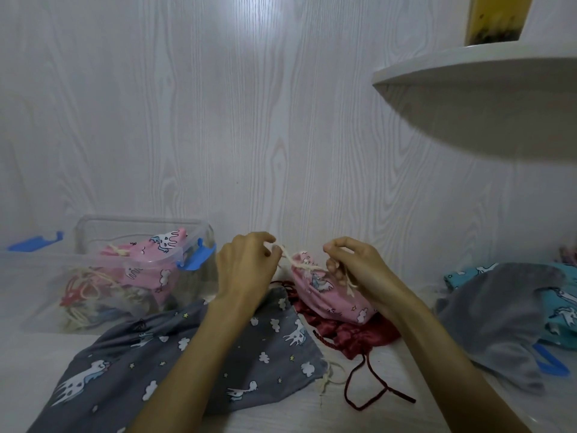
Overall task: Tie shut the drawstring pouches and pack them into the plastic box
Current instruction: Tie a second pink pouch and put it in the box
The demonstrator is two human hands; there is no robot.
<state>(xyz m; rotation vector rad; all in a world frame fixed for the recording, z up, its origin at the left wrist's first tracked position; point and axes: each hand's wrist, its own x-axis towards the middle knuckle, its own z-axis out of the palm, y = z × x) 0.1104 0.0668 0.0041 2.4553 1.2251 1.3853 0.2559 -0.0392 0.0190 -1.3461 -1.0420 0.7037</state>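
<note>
A small pink unicorn pouch (327, 296) lies in front of me on a dark red satin pouch (352, 332). Its cream drawstring (299, 260) is gathered at the mouth. My left hand (246, 270) pinches one cord end on the left. My right hand (356, 267) pinches the other cord on the right, with a loose end hanging below its fingers. The clear plastic box (103, 304) with blue latches stands at the left and holds another pink pouch (146, 260) and a tangle of cords.
A grey unicorn pouch (199, 354) is spread flat under my left forearm. At the right lie a plain grey pouch (499, 320) and a teal unicorn pouch (562, 304). A white shelf (487, 98) juts out overhead on the right. The box lid (28, 245) leans behind the box.
</note>
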